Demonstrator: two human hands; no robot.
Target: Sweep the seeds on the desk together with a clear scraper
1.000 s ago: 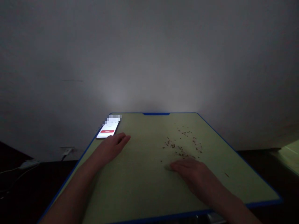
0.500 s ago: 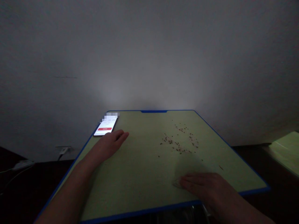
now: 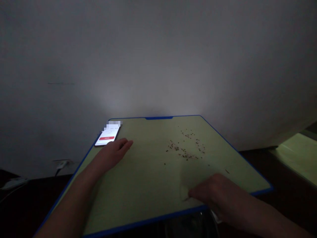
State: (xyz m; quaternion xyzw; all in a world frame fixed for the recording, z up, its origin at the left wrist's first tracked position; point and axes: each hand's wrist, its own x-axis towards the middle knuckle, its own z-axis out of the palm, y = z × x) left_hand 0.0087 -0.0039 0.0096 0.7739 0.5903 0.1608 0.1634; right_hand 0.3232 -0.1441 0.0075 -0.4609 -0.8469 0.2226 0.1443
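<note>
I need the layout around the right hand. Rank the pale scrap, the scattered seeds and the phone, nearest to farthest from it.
1. Pale scrap: at the right hand's fingertips, near edge.
2. Seeds: mid-table, beyond the hand.
3. Phone: far-left corner, beside the left hand.

Pale green table with a blue rim; brown specks scattered across it. The phone glows white, one red bar on screen.

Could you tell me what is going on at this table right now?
A person sits at a green table in dim light. The left hand rests flat beside a lit phone. The right hand presses a small pale cloth or wipe near the front edge, with scattered brown crumbs lying farther back.
</note>
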